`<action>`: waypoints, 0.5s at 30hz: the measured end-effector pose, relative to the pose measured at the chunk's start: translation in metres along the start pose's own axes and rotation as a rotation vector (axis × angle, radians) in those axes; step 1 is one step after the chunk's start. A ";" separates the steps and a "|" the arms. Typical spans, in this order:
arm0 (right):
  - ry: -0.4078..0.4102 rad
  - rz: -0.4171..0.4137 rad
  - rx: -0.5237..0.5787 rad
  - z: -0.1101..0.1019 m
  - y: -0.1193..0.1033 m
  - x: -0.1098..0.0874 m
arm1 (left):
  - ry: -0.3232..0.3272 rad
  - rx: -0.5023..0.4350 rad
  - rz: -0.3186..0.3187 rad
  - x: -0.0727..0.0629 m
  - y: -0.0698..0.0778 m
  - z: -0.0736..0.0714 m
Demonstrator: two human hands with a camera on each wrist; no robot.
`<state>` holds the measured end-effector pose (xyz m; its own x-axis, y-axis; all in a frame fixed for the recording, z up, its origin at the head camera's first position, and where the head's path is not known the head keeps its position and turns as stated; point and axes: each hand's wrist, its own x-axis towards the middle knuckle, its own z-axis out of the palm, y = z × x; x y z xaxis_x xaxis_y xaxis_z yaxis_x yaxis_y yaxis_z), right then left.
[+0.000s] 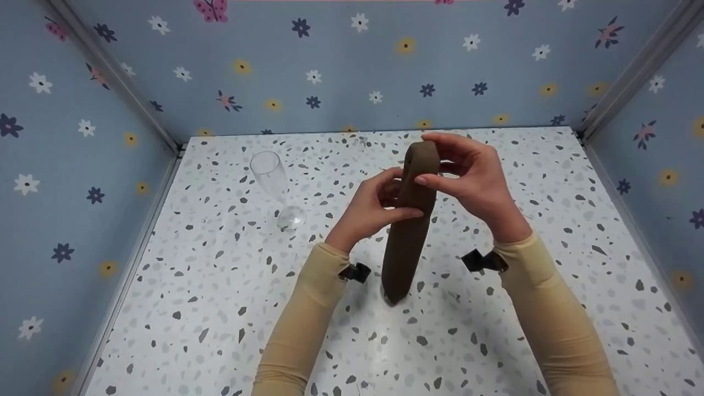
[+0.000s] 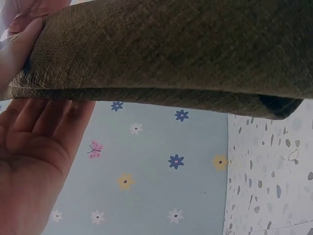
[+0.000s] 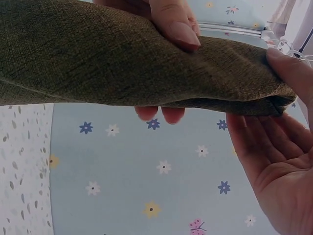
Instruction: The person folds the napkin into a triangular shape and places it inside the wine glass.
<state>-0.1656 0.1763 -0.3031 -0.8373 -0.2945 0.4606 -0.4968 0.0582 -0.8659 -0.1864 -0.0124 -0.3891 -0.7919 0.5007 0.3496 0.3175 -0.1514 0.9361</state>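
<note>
A long, folded piece of brown woven cloth [image 1: 406, 247] is held upright between both hands, its lower end close over the speckled tabletop. My left hand [image 1: 371, 206] grips it around the middle, thumb on the near face and fingers behind. Higher up, the right hand [image 1: 476, 173] pinches the folded top end between thumb and fingers. In the left wrist view the cloth [image 2: 171, 49] shows a long fold edge and a dark corner at its far end. The right wrist view shows the cloth [image 3: 98, 54] with layers doubled together near the right hand's fingers.
A clear stemmed glass [image 1: 272, 179] stands on the speckled table [image 1: 209, 275], left of the hands. Blue flowered panels [image 1: 352, 66] enclose the table at the back and on both sides.
</note>
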 end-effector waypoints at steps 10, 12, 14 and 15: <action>0.038 -0.002 -0.052 -0.002 0.000 0.000 | 0.062 0.070 -0.030 -0.015 0.005 0.004; 0.051 -0.002 -0.046 -0.004 0.001 0.000 | 0.074 0.063 -0.043 -0.017 0.002 0.005; 0.063 -0.002 -0.043 -0.005 0.000 0.001 | 0.092 0.065 -0.053 -0.018 -0.001 0.006; 0.068 -0.003 -0.040 -0.005 0.000 0.001 | 0.101 0.071 -0.054 -0.019 -0.002 0.006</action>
<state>-0.1675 0.1810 -0.3017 -0.8489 -0.2298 0.4761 -0.5065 0.0957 -0.8569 -0.1683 -0.0165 -0.3976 -0.8564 0.4172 0.3043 0.3063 -0.0642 0.9498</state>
